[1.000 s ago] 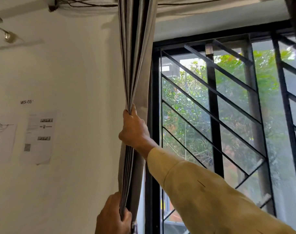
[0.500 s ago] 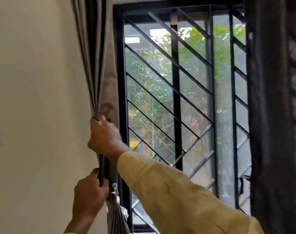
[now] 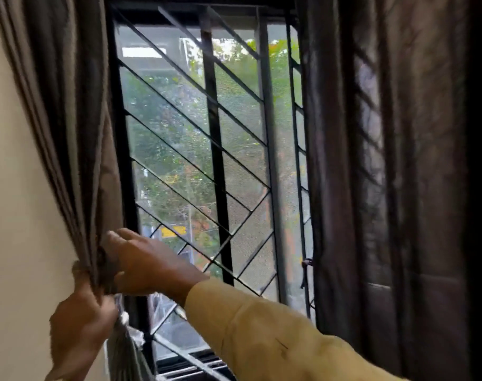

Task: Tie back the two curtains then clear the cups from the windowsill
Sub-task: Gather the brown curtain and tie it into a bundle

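Your left curtain (image 3: 66, 119) hangs at the left edge of the window, against the wall (image 3: 17, 215). It is a grey-brown fabric in deep vertical pleats. It runs wide at the top and narrows downward to a tight bunch at the lower left, and below the bunch the folds fan out again toward the bottom edge of view.

Your left hand (image 3: 80, 328) grips the bunch from below, its fingers curled round the gathered folds. Your right hand (image 3: 149, 266) sits just above it on the window side, its fingers curved round the same bunch and your thumb on top. Motion blur hides the fingertips, but both hands hold cloth. The two hands are nearly touching. A pale strip (image 3: 123, 318) shows between your left hand and the frame; what it is cannot be told.

Your right arm reaches across the lower view in a tan sleeve (image 3: 261, 334).

The right curtain (image 3: 393, 166) hangs loose and full-length at the right. It is dark brown in broad folds and covers that side of the window, with neither hand on it. A dark cord (image 3: 305, 270) dangles just beside its inner edge.

Between the curtains the black grille (image 3: 215, 149) shows upright and diagonal bars, with green foliage behind.
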